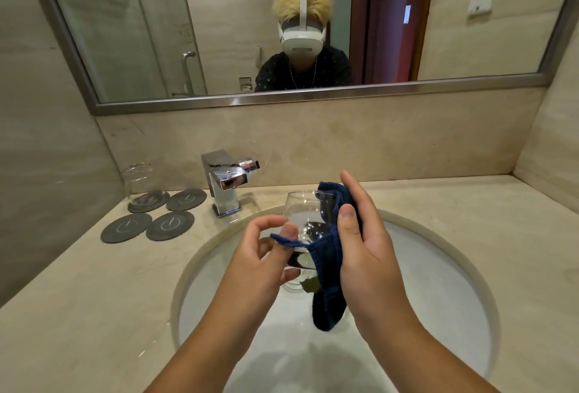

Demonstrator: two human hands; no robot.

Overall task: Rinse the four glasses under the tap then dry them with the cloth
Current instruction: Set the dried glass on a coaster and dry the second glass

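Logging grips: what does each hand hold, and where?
Left hand grips the glass near its base; right hand holds the blue cloth against its rim and side.

Glass (301, 208) right side hidden behind cloth (327, 256); sink (438, 298) near rim cut off
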